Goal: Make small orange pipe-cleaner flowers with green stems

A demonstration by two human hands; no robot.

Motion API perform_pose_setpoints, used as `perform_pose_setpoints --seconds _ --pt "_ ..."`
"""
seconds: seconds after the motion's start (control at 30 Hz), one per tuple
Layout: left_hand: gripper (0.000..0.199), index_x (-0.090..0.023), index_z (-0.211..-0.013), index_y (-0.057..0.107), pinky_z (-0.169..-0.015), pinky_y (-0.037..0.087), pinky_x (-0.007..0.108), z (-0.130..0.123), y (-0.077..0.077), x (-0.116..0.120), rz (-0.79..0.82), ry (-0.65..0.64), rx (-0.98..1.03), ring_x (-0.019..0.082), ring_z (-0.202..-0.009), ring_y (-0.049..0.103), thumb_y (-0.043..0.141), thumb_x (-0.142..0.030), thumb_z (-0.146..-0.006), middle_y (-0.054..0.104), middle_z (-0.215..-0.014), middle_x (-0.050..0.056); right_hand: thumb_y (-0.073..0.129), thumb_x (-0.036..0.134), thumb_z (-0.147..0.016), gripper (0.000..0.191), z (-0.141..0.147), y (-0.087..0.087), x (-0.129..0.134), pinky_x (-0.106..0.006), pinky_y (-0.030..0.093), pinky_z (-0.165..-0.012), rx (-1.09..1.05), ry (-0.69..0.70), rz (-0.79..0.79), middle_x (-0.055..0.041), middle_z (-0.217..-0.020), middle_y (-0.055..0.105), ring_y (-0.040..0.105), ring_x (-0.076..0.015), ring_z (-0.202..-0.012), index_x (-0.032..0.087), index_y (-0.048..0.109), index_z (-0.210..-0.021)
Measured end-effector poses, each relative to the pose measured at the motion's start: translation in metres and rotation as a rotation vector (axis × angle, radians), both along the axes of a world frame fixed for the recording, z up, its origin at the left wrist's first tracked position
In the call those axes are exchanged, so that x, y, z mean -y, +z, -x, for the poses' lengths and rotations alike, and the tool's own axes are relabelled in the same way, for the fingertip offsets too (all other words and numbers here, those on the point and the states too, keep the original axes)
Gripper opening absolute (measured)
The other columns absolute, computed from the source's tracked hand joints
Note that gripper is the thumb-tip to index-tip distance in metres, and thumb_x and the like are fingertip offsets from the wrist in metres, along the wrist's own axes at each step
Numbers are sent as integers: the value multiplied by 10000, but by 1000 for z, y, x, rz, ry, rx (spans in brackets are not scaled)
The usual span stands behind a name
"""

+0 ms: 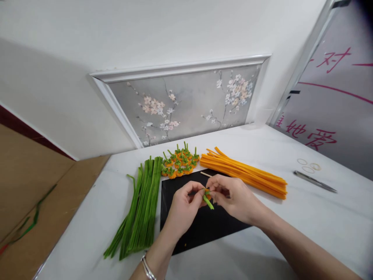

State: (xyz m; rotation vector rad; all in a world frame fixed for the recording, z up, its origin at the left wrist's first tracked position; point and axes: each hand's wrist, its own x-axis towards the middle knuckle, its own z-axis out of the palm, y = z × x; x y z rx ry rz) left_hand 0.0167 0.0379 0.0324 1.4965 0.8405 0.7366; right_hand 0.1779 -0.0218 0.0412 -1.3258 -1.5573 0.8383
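My left hand (pixel 185 206) pinches a small orange-and-green pipe cleaner piece (pixel 208 202) between thumb and fingers, its green end pointing down toward me. The fingertips of my right hand (pixel 231 194) close on the same piece from the other side, partly hiding its orange part. Both hands are above a black mat (pixel 201 229). Behind them stands a cluster of small orange pieces (pixel 180 160) with green tops and upright green stems. Green pipe cleaners (pixel 145 206) lie bundled at the left, orange pipe cleaners (pixel 244 173) at the right.
A thin pale stick (pixel 205 174) lies at the mat's far edge. Silver tweezers (pixel 316 182) and several rubber bands (pixel 315 166) rest on the white table (pixel 309 221) at the right. Cardboard (pixel 58 202) stands at the left; a wall with a framed floral panel (pixel 189 105) is behind.
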Motion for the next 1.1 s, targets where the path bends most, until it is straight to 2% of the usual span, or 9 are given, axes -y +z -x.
perform_pose_setpoints --seconds 0.13,0.27,0.43,0.63,0.73,0.87,1.1 --pt "104 -164 -816 608 -641 549 203 -1 4 3 -19 -3 6 94 -656 618 606 -267 -828 601 -766 -22 560 187 -818 65 3 -5 -3 -240 523 -588 -341 49 134 26 -721 596 635 -114 -615 188 540 -880" --pt "96 -165 -797 612 -632 538 187 -1 8 5 -70 -17 12 97 -676 621 595 -251 -837 592 -752 -24 623 247 -772 151 3 -4 -7 -242 534 -569 -492 22 206 31 -719 588 648 -117 -598 173 535 -870" --pt "105 -159 -797 617 -642 544 196 1 12 6 -39 -43 9 102 -676 622 595 -251 -842 606 -751 -8 600 240 -791 124 2 -1 -6 -222 512 -559 -420 34 118 33 -692 569 596 -90 -580 165 555 -879" --pt "184 -139 -797 605 -556 546 196 1 15 7 163 12 -6 111 -640 613 656 -315 -799 612 -732 13 566 213 -813 77 4 -2 -2 -253 557 -619 -344 3 106 6 -734 618 644 -119 -624 173 565 -878" --pt "190 -137 -795 598 -616 559 205 -1 14 7 261 56 47 109 -677 631 677 -310 -784 624 -751 11 544 177 -810 52 5 -2 -1 -256 564 -645 -300 -16 114 5 -734 632 662 -129 -644 180 577 -850" --pt "197 -135 -761 595 -681 570 233 -5 10 9 293 104 115 97 -677 625 708 -295 -756 622 -746 -2 525 146 -802 83 8 -3 0 -249 553 -641 -202 -64 85 6 -720 640 661 -135 -651 194 590 -823" --pt "221 -134 -748 627 -677 565 215 -4 11 9 359 116 193 94 -677 619 772 -296 -705 641 -730 -2 503 111 -813 161 8 -6 0 -229 488 -595 0 -110 -104 -15 -781 651 622 -135 -680 202 636 -812"
